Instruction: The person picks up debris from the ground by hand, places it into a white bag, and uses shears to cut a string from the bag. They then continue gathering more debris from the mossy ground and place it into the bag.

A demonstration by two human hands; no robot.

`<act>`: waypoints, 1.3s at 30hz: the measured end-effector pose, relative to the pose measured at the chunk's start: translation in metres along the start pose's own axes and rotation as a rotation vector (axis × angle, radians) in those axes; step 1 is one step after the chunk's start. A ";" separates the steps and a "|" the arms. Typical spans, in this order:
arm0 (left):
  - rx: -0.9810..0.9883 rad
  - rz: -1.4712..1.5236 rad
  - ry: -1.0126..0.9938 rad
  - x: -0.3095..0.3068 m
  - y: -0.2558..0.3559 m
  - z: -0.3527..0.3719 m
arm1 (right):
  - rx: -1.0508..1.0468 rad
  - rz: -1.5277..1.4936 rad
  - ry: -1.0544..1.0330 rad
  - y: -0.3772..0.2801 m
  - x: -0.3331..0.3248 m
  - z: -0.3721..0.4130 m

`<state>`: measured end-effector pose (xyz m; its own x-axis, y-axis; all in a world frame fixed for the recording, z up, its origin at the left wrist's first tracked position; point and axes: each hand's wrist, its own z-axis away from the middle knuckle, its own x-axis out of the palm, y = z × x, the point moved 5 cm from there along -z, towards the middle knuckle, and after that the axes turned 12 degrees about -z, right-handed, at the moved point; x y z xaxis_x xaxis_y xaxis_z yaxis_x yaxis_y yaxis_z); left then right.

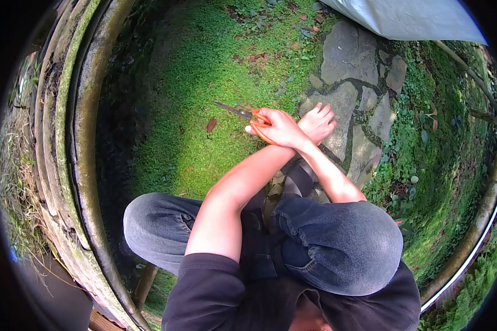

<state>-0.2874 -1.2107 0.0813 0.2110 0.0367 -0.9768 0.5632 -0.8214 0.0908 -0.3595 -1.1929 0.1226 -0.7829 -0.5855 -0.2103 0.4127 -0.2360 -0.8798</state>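
My forearms cross in front of my knees. My right hand (pixel 284 130), at the end of the arm coming from the right, is closed around the orange handles of a pair of garden scissors (pixel 238 112). Their narrow dark blades point left over the green ground cover (pixel 204 83). My left hand (pixel 318 124) reaches out past my right wrist, palm partly hidden, with its fingers loosely apart and nothing visible in them. It overlaps a flat paving stone (pixel 341 107) in this view. A brown dry leaf (pixel 211 125) lies on the greenery below the blades.
Irregular stone paving (pixel 350 52) runs along the right of the green patch. Curved by the lens, a wooden rail (pixel 85 110) borders the left and a pole (pixel 483 226) the right. A pale sheet (pixel 408 19) hangs in at the top right. My bent knees (pixel 353 248) fill the lower middle.
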 end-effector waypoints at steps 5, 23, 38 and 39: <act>0.067 -0.073 0.106 -0.003 0.009 -0.012 | -0.159 -0.982 -0.162 -0.007 0.018 -0.033; -0.321 0.378 0.100 -0.014 -0.046 0.004 | -0.246 -1.928 -0.027 -0.001 -0.090 -0.008; -1.164 1.612 0.247 0.031 -0.072 0.037 | 0.060 -0.487 0.460 0.112 -0.133 0.012; -1.084 1.591 0.323 0.038 -0.070 0.034 | 0.078 -0.423 0.444 0.120 -0.128 0.011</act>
<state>-0.3464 -1.1712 0.0311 0.9846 -0.0751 0.1575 -0.1105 0.4306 0.8958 -0.2051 -1.1548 0.0490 -0.9983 -0.0539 -0.0220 0.0437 -0.4435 -0.8952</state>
